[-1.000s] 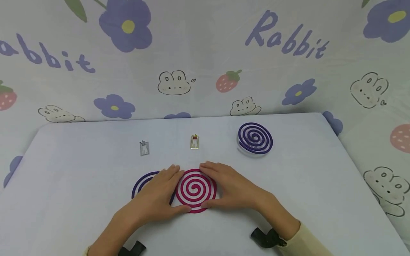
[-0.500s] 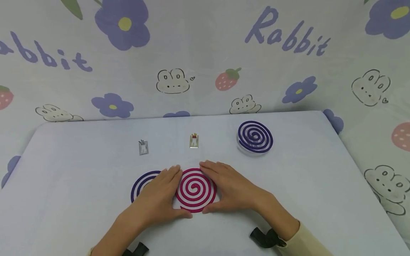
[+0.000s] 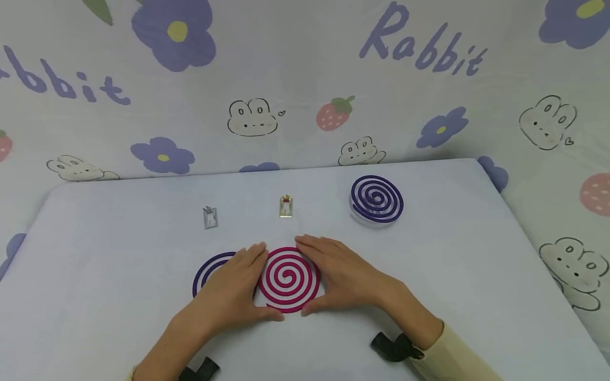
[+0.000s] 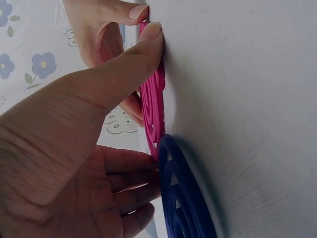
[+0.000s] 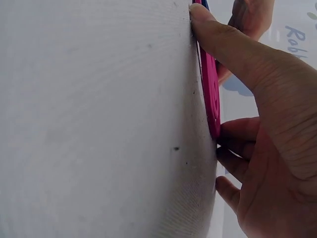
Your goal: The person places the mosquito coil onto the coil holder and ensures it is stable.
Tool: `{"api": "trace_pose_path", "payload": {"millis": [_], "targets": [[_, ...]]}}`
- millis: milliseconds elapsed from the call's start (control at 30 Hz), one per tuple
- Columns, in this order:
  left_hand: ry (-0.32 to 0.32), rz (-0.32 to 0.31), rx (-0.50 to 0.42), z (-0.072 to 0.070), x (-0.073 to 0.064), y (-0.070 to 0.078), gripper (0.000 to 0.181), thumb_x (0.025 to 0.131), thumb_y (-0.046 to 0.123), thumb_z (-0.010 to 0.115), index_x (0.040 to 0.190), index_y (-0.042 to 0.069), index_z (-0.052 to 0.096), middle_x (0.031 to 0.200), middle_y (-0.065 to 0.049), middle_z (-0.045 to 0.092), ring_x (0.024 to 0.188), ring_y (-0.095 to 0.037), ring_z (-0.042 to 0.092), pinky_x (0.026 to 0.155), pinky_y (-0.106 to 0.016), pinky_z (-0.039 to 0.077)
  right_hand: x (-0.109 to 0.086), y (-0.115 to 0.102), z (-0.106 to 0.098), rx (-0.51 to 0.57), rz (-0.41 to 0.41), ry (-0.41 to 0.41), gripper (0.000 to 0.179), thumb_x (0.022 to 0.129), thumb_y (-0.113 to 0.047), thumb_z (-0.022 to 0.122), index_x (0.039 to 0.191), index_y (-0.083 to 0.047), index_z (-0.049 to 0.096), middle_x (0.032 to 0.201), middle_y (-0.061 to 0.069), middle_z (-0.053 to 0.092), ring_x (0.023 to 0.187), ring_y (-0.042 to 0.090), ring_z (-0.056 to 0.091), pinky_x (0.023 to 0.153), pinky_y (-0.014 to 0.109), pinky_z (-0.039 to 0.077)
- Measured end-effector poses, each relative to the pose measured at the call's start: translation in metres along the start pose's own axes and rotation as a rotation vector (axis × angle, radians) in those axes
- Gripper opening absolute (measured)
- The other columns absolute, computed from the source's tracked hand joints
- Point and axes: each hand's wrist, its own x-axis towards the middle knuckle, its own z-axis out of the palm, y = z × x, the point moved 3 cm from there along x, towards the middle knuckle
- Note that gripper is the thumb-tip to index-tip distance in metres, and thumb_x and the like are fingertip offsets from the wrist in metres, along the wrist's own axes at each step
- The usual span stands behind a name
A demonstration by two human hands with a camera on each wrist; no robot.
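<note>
Between my two hands a pink mosquito coil [image 3: 288,274] lies flat on the white table. My left hand [image 3: 233,291] rests along its left side, fingertips at the far rim and thumb at the near edge. Opposite it, my right hand [image 3: 345,275] touches the right rim, its fingers stretched toward the far side and thumb close to the left one. A dark blue mosquito coil [image 4: 190,193] adjoins the pink one on the left, partly hidden under my left hand in the head view. Both wrist views show the pink coil edge-on between thumb and fingers.
Another dark blue coil [image 3: 377,198] sits at the back right, casting a shadow. Two small metal coil stands, a silver one [image 3: 210,217] and a gold one [image 3: 286,206], lie farther back than the hands. A patterned cloth [image 3: 295,69] hangs behind the table.
My left thumb has slid off the pink coil's face to its near edge, and my right thumb has eased back slightly too. The coils stay about where they were.
</note>
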Motion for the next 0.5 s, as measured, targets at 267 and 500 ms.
{"api": "trace_pose_path", "payload": {"millis": [267,500], "targets": [[-0.012,-0.004,-0.021,-0.0001,-0.0017,-0.0018,0.108,0.074,0.055,0.093,0.157,0.003,0.048,0.166,-0.015,0.046,0.155,-0.036,0.044,0.124,-0.053,0.043,0.0026,-0.0007,0.0001,0.020,-0.003,0.005,0.114,0.073,-0.061,0.091,0.162,-0.010,0.042,0.170,0.005,0.042,0.158,0.029,0.038,0.129,0.053,0.036],[-0.018,-0.002,-0.014,-0.0019,0.0019,-0.0031,0.108,0.073,0.058,0.092,0.158,0.006,0.048,0.167,-0.013,0.045,0.156,-0.035,0.043,0.122,-0.053,0.045,0.0028,-0.0006,-0.0049,0.067,0.020,0.006,0.114,0.070,-0.059,0.093,0.161,-0.011,0.043,0.169,0.004,0.043,0.158,0.028,0.039,0.128,0.054,0.038]]}}
